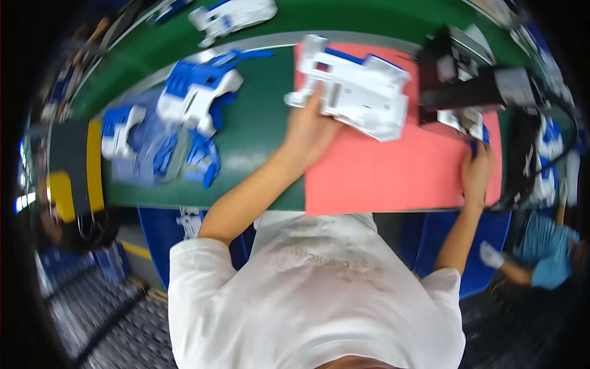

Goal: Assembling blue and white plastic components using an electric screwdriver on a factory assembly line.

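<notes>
My left hand (310, 132) grips a white plastic housing (362, 95) with blue edging by its left end, thumb on top. The housing is held over the pink mat (381, 178), its ribs and cut-outs facing up. Over the mat's right side, my right hand (477, 172) is closed around a small blue piece (473, 147); its exact kind is blurred and partly covered by the fingers. Just beyond that hand stands a black box-shaped device (445, 77), with small metallic bits (470, 120) at its front opening.
Blue-and-white housings (196, 92) and loose blue plastic parts (203, 157) lie on the green bench at left, by a clear plastic bag (144, 150). Another housing (236, 15) sits on the far green belt. A black-and-yellow unit (75, 169) borders the left. Another person (544, 252) is at lower right.
</notes>
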Demonstrator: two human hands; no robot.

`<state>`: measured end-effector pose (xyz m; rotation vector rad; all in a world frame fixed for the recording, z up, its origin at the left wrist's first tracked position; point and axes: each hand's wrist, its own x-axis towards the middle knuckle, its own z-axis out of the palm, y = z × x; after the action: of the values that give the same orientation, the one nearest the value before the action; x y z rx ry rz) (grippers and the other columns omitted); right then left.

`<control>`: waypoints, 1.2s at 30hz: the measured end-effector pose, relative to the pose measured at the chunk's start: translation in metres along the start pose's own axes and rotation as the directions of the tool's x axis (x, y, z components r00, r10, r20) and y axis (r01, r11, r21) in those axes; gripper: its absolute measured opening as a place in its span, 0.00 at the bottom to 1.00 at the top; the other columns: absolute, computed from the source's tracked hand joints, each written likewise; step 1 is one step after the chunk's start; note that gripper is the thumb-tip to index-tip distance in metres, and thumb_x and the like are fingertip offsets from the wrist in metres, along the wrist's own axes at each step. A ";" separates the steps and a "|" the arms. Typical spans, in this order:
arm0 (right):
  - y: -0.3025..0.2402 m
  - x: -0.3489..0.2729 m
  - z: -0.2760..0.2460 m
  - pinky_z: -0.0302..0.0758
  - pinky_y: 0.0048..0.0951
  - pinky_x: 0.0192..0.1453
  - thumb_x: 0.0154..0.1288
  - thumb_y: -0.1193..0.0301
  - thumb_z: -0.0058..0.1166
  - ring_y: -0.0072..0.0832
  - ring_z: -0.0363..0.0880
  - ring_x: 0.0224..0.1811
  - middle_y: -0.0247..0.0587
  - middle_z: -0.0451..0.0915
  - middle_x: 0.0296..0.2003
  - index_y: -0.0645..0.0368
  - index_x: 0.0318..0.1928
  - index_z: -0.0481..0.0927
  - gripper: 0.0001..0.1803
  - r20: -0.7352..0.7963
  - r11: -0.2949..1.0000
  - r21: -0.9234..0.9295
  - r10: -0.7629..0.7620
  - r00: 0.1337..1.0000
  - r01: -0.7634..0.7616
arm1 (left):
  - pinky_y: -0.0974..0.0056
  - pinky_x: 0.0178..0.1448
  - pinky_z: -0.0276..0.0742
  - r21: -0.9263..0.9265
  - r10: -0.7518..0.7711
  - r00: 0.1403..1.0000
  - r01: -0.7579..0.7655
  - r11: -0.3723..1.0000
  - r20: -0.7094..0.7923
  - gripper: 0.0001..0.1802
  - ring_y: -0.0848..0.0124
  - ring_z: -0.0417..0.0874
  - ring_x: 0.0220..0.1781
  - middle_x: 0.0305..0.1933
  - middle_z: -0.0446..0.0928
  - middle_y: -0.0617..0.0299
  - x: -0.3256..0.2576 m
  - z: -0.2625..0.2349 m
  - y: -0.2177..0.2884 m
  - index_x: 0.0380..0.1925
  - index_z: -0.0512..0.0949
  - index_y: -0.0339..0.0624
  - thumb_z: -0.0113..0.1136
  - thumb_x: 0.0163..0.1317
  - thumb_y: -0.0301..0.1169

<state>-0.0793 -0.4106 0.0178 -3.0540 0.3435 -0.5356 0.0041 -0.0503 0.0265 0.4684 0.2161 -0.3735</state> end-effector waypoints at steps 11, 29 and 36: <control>-0.007 0.002 0.016 0.73 0.43 0.44 0.67 0.71 0.50 0.52 0.77 0.41 0.55 0.77 0.39 0.67 0.44 0.79 0.12 0.010 0.990 0.117 -0.079 0.997 0.077 | 0.64 0.39 0.78 0.961 -0.278 0.960 0.116 0.250 -0.043 0.12 0.68 0.84 0.36 0.38 0.83 0.53 -0.116 -0.020 0.094 0.40 0.81 0.35 0.63 0.61 0.32; -0.024 -0.013 0.000 0.76 0.37 0.44 0.63 0.72 0.57 0.43 0.81 0.39 0.52 0.82 0.38 0.62 0.45 0.82 0.11 -0.054 0.961 0.276 0.033 0.998 -0.017 | 0.39 0.61 0.65 0.392 0.911 0.405 0.827 -0.403 0.080 0.39 0.41 0.68 0.63 0.63 0.66 0.38 -0.111 -0.197 0.255 0.62 0.64 0.39 0.41 0.65 0.61; -0.141 -0.044 -0.063 0.75 0.26 0.39 0.55 0.80 0.62 0.30 0.80 0.32 0.42 0.82 0.32 0.66 0.39 0.81 0.09 -0.070 0.636 0.743 -0.235 0.969 0.208 | 0.42 0.61 0.66 0.430 0.829 0.537 0.719 -0.546 0.156 0.35 0.43 0.69 0.62 0.61 0.70 0.45 -0.124 -0.172 0.215 0.59 0.69 0.47 0.47 0.63 0.61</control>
<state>-0.1111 -0.2625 0.0703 -2.2797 -0.2306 -0.4707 -0.0431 0.2465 -0.0027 3.1316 0.8026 0.4815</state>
